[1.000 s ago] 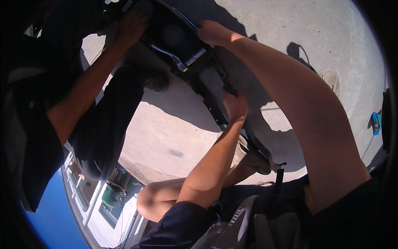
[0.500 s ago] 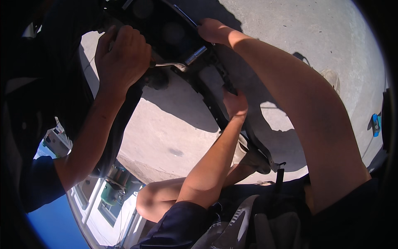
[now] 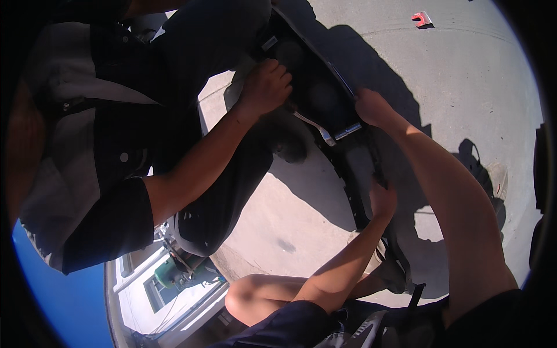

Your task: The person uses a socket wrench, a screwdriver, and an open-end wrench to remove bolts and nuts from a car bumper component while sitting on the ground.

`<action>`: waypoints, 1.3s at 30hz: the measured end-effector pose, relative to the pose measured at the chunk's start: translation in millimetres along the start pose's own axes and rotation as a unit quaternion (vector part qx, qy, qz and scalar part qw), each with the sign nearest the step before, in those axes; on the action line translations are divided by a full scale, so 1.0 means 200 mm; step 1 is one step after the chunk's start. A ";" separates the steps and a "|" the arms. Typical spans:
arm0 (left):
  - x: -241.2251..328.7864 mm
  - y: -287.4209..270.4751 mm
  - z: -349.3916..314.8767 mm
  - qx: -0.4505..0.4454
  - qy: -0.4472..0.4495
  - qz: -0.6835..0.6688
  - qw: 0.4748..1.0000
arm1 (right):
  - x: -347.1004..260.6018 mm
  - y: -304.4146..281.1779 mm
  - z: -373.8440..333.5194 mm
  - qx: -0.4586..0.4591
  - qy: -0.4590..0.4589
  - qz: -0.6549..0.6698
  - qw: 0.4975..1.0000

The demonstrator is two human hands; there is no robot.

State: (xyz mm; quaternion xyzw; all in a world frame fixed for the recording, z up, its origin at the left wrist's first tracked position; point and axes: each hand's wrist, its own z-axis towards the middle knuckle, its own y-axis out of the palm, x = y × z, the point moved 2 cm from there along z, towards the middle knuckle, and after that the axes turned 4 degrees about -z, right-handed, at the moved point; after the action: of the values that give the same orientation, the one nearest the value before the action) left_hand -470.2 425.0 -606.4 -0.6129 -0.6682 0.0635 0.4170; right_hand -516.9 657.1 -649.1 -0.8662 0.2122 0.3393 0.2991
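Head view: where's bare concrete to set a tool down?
Widest: concrete between the red notched piece and right forearm. Smaller: sunlit patch between co-worker's leg and left forearm. Crowded: around the black panel: left hand, right hand, co-worker's hand, wrench.

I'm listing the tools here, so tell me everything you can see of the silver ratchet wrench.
The ratchet wrench looks like polished metal, with a slim shaft widening into a rounded head. A shiny cylindrical socket or extension juts from the head at an angle, toward the right-hand edge of the black panel; whether it sits on a fastener isn't clear. The shaft slants up-left to a dark handle at the co-worker's hand, where shadow hides the grip.
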 end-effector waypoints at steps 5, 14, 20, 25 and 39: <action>0.01 0.02 -0.03 0.008 -0.014 0.030 0.999 | 0.02 -0.04 -0.05 -0.015 0.014 0.034 0.999; 0.03 -0.03 0.01 0.028 0.052 -0.019 0.998 | -0.05 -0.02 0.02 -0.091 0.036 0.042 0.994; 0.04 -0.01 0.00 0.036 -0.002 0.016 0.999 | -0.01 0.01 0.03 -0.068 0.010 0.036 0.997; 0.07 -0.03 -0.01 0.030 -0.017 0.009 0.999 | -0.01 0.02 0.08 -0.098 0.020 0.011 0.995; 0.04 -0.03 0.00 0.022 0.046 -0.009 0.999 | 0.00 0.05 0.09 -0.003 -0.026 -0.032 0.999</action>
State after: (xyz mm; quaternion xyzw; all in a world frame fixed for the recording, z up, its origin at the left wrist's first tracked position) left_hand -473.9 430.7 -599.9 -0.5997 -0.6523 0.0464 0.4612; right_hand -531.0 660.4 -663.6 -0.8645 0.1751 0.3526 0.3125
